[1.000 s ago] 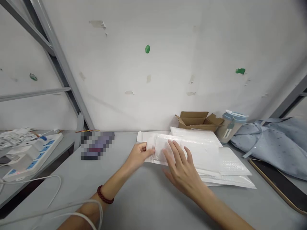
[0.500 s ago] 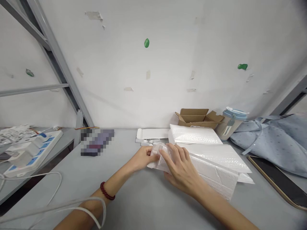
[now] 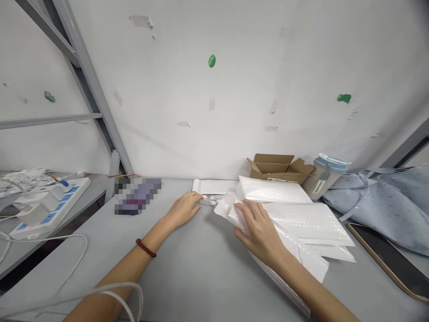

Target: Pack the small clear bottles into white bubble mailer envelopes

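Note:
My right hand [image 3: 259, 230] grips a white bubble mailer [image 3: 306, 259] by its near-left end, thumb below and fingers on top. The mailer's mouth [image 3: 225, 205] gapes a little toward the left, and its far corner hangs down to the right, partly behind my forearm. My left hand [image 3: 183, 208], wearing a dark red bead bracelet, lies on the grey desk with fingers apart and nothing seen in them. Its fingertips reach the small clear-wrapped packets [image 3: 208, 201] in front of a flat white box [image 3: 217, 186]; whether they touch is unclear.
More bubble mailers [image 3: 301, 221] are stacked to the right, before an open cardboard box [image 3: 275, 167]. Beyond are a blue-lidded cup [image 3: 323, 176], a light blue bag [image 3: 382, 201] and a phone [image 3: 389, 259]. A power strip [image 3: 56, 205] and white cables [image 3: 83, 295] are at left.
My left hand has let go of the mailer's end and moved left and back to the packets. In my right hand the mailer has turned, its end opening and its lower edge swinging down toward me.

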`<state>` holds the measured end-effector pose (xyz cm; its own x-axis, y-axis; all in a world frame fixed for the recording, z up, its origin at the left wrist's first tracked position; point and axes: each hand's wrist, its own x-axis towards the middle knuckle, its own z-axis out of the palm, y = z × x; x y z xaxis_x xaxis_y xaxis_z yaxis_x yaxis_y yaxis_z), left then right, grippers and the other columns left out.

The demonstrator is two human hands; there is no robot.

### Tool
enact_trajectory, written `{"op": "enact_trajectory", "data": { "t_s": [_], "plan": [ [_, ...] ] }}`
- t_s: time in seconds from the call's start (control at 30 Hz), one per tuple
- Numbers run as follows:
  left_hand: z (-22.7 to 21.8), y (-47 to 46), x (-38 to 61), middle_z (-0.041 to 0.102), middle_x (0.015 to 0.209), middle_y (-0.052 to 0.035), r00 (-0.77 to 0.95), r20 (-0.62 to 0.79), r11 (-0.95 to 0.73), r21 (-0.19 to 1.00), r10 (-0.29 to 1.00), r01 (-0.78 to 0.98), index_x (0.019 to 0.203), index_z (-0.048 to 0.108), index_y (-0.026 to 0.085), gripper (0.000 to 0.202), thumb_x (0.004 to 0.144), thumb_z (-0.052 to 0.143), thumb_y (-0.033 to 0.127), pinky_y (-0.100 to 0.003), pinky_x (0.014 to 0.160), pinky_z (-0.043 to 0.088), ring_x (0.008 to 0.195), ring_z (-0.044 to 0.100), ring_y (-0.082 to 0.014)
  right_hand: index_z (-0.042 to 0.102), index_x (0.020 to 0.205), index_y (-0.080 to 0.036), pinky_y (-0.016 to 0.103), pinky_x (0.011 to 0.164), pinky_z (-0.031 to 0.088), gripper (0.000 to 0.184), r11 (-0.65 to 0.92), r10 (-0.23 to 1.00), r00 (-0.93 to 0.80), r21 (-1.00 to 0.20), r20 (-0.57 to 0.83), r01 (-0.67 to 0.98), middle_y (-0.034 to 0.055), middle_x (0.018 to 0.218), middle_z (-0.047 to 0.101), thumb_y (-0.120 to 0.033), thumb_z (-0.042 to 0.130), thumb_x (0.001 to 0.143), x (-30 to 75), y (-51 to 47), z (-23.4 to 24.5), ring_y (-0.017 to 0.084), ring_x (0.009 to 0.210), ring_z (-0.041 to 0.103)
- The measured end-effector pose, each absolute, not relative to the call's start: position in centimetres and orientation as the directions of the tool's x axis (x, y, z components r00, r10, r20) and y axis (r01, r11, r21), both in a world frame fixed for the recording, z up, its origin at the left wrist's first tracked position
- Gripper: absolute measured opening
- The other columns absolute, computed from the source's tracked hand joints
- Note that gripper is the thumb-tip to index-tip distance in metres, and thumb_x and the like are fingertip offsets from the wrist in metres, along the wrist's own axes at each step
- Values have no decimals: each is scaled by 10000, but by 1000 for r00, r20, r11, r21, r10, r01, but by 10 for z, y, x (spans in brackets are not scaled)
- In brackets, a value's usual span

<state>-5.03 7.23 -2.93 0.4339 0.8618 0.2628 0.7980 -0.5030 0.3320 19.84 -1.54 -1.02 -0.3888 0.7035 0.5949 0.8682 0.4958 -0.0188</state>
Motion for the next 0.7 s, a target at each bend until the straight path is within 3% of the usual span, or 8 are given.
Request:
{"op": "enact_trajectory", "data": {
  "t_s": [0.17, 0.33, 0.47, 0.7],
  "plan": [
    [-33, 70, -41, 586, 1111, -88, 419, 201, -464, 353, 886, 812, 1212, 515, 214, 375, 854, 424, 283, -356, 813, 454, 984, 567, -246, 422, 1191, -182, 400, 786, 454, 450, 494, 757, -391, -67, 524, 867, 136, 1170, 494, -183, 507, 749, 199, -14, -14, 276, 1046, 470],
    [-26, 70, -45, 607, 939, -72, 446, 162, -471, 403, 880, 784, 1032, 592, 198, 274, 838, 448, 325, -312, 738, 442, 835, 579, -220, 415, 1197, -185, 402, 777, 450, 463, 479, 765, -395, -40, 508, 877, 141, 1181, 493, -164, 506, 744, 199, -15, -13, 284, 1050, 472],
    [-5, 68, -60, 625, 864, -45, 484, 106, -456, 552, 868, 698, 889, 626, 198, 210, 765, 547, 347, -277, 697, 436, 781, 574, -199, 426, 1187, -182, 398, 762, 449, 456, 460, 769, -390, -15, 507, 888, 138, 1175, 501, -166, 519, 741, 198, -15, -13, 281, 1037, 472],
    [22, 56, -58, 635, 881, -32, 393, 117, -324, 794, 912, 515, 911, 667, 195, 249, 728, 612, 355, -263, 707, 449, 815, 575, -181, 450, 1170, -157, 378, 756, 439, 471, 461, 772, -407, 11, 489, 887, 133, 1156, 512, -121, 549, 711, 193, -17, -15, 270, 990, 475]
  ]
}}
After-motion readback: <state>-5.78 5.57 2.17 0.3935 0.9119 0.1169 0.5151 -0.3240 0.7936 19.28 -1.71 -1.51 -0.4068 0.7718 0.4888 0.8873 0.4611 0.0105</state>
